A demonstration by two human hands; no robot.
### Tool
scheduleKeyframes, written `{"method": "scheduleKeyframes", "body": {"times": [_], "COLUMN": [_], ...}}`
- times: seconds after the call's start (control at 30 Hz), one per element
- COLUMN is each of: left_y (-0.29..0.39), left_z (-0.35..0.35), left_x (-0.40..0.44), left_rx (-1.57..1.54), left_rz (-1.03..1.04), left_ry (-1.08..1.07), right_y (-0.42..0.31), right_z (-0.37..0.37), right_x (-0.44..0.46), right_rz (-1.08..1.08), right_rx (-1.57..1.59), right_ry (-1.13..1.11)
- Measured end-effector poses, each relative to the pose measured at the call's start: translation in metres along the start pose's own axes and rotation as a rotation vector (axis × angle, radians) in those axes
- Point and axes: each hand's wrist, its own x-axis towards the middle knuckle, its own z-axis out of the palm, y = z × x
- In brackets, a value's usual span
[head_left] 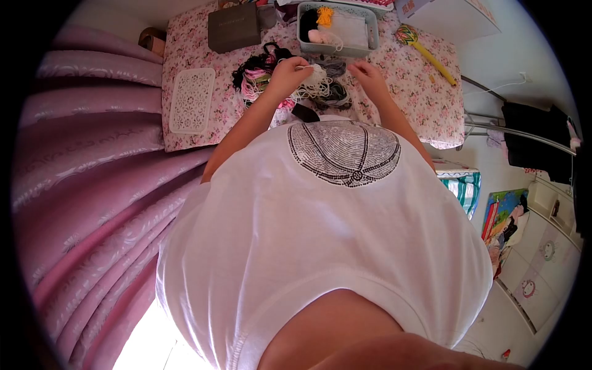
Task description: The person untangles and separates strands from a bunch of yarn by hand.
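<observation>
My left hand (291, 75) is closed in a pinch on white yarn (317, 75), which trails down from the fingertips in loose strands. Across a small gap to the right, my right hand (369, 78) hovers with thumb and fingers pressed together; whatever they hold, if anything, is too small to see. Beneath and around my left hand lies a tangled heap of yarn (254, 80) in black, pink, green and white. Dark grey yarn (335, 66) rests between the two hands. Close to my body, a small black object (305, 113) sits at the near side of the heap.
Behind the yarn stands a light grey basket (375, 44) holding black, orange and pale pink yarn balls. A dark box (234, 28) is left of it. A white lace-patterned tray (192, 102) lies at left, a yellow-handled stick (431, 60) at right, on the floral tablecloth (425, 117).
</observation>
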Motion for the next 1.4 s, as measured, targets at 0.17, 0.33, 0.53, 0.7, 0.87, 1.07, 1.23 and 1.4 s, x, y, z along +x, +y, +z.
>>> {"method": "scheduleKeyframes", "body": {"times": [0.17, 0.33, 0.53, 0.7, 0.87, 1.07, 1.23, 1.4], "left_y": [0.018, 0.019, 0.002, 0.008, 0.013, -0.007, -0.006, -0.004], "left_z": [0.014, 0.012, 0.004, 0.006, 0.008, -0.003, -0.014, -0.019], "left_x": [-0.004, -0.006, -0.003, -0.005, -0.003, 0.000, -0.003, -0.004], "left_rx": [0.011, 0.017, 0.073, -0.016, -0.130, 0.054, 0.055, 0.090], "left_rz": [0.033, 0.001, 0.018, 0.031, 0.025, 0.028, -0.018, -0.028], "left_ry": [-0.019, 0.022, 0.049, 0.002, -0.046, 0.096, 0.169, 0.164], "right_y": [-0.031, -0.016, -0.002, -0.010, -0.016, 0.013, 0.032, 0.034], "right_z": [0.031, 0.029, 0.017, 0.021, 0.035, 0.019, -0.015, -0.032], "right_x": [-0.001, 0.005, 0.008, 0.005, -0.002, 0.009, 0.017, 0.016], "right_rz": [-0.149, -0.073, 0.037, -0.045, -0.007, -0.037, 0.082, 0.343], "right_rx": [-0.075, -0.032, 0.266, 0.160, -0.062, -0.118, -0.154, 0.553], "right_ry": [-0.171, -0.161, -0.088, -0.143, -0.242, -0.033, 0.152, 0.291]}}
